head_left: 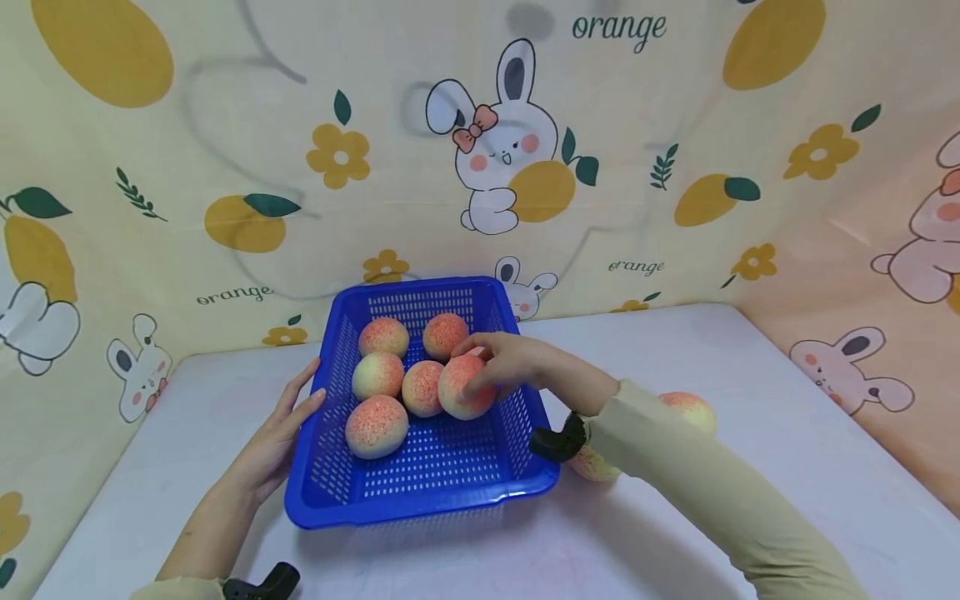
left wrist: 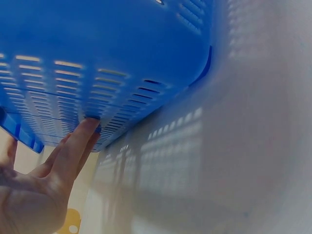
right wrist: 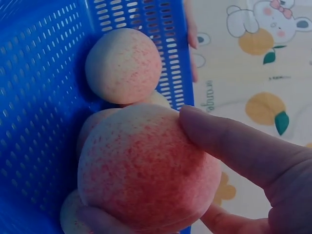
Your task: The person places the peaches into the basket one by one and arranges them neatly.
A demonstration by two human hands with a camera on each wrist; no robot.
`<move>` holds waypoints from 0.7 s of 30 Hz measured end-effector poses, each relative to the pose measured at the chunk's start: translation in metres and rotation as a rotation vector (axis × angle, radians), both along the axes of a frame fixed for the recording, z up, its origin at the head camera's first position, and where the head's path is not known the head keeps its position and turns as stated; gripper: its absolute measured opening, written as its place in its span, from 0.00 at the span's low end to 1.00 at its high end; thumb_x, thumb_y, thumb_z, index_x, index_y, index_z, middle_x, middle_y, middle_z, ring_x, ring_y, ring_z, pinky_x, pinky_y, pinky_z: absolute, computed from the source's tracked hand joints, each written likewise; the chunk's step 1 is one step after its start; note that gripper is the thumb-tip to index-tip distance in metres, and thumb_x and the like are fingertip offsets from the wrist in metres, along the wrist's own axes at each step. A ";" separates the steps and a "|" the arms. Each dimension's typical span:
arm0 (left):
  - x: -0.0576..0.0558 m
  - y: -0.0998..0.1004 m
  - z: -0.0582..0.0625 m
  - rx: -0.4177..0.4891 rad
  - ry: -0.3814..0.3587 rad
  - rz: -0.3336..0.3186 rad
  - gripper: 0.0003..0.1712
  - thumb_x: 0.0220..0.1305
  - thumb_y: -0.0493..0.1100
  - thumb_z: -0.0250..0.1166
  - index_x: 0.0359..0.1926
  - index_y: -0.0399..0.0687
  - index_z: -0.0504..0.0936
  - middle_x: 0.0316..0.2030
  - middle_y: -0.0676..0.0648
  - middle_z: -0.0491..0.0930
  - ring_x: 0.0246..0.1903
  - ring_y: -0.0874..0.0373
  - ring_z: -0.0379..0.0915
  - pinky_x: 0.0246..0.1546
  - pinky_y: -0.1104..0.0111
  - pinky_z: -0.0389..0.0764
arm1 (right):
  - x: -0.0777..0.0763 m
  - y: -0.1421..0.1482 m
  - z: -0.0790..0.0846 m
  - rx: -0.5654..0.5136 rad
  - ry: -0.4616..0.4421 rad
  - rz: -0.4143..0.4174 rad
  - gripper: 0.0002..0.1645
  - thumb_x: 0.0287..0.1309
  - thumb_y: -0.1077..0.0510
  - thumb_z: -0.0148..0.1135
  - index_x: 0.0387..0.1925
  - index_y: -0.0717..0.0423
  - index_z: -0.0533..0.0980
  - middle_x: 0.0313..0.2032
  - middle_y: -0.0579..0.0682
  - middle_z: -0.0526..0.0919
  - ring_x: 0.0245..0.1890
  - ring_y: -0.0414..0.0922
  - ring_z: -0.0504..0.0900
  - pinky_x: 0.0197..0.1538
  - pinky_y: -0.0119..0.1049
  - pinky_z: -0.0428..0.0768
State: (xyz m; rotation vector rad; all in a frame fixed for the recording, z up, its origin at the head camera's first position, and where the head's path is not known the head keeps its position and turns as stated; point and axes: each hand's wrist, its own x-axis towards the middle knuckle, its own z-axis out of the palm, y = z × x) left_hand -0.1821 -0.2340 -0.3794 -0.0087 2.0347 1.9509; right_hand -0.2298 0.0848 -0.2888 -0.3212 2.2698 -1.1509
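A blue plastic basket (head_left: 420,500) with slotted walls stands on the table, holding several red-speckled peaches, among them one front-left peach (head_left: 377,427). My right hand (head_left: 517,364) reaches over the basket's right rim and grips a peach (right wrist: 146,168), thumb and fingers spread around it. In the head view, that peach (head_left: 461,392) is above the right part of the basket; whether it touches the bottom is unclear. My left hand (head_left: 273,446) is at the basket's left side. The left wrist view shows its straight fingers (left wrist: 73,146) touching the slotted outer wall.
Two more peaches lie on the table right of the basket: one peach (head_left: 690,410) behind my right sleeve, another peach (head_left: 595,465) partly hidden below the wrist. A printed cloth backdrop (head_left: 420,50) rises behind the white table (head_left: 637,550).
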 end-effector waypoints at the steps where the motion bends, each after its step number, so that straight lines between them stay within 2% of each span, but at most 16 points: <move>1: 0.000 0.000 0.000 0.000 0.000 0.001 0.35 0.72 0.62 0.46 0.72 0.83 0.37 0.73 0.38 0.46 0.61 0.47 0.67 0.52 0.55 0.78 | 0.000 -0.001 0.000 0.009 0.001 0.003 0.34 0.49 0.62 0.70 0.59 0.54 0.68 0.56 0.61 0.71 0.51 0.54 0.76 0.46 0.48 0.83; 7: 0.000 0.001 0.000 0.009 0.004 -0.004 0.35 0.72 0.61 0.46 0.72 0.83 0.38 0.73 0.39 0.46 0.59 0.50 0.68 0.52 0.56 0.78 | 0.003 -0.004 -0.004 0.058 0.025 0.036 0.31 0.47 0.63 0.71 0.55 0.52 0.71 0.52 0.59 0.73 0.48 0.53 0.76 0.38 0.43 0.84; 11: 0.001 0.001 0.000 0.013 0.006 -0.010 0.35 0.72 0.61 0.46 0.72 0.83 0.38 0.73 0.38 0.45 0.58 0.51 0.69 0.52 0.57 0.79 | 0.004 -0.005 -0.007 0.091 0.037 0.064 0.31 0.46 0.63 0.73 0.52 0.51 0.71 0.53 0.57 0.70 0.48 0.52 0.75 0.36 0.42 0.84; 17: 0.000 0.001 0.000 -0.002 0.001 -0.003 0.35 0.72 0.62 0.46 0.72 0.84 0.37 0.74 0.39 0.45 0.63 0.45 0.64 0.53 0.55 0.77 | 0.003 -0.010 -0.008 0.143 0.060 0.042 0.33 0.44 0.65 0.74 0.53 0.51 0.71 0.57 0.57 0.68 0.48 0.53 0.75 0.35 0.43 0.85; 21: 0.000 0.000 0.000 -0.006 0.000 0.001 0.36 0.72 0.62 0.46 0.72 0.84 0.37 0.74 0.38 0.44 0.64 0.43 0.63 0.54 0.55 0.77 | 0.002 -0.013 -0.008 0.214 0.064 0.028 0.36 0.43 0.67 0.73 0.57 0.50 0.72 0.56 0.56 0.71 0.48 0.51 0.75 0.36 0.40 0.84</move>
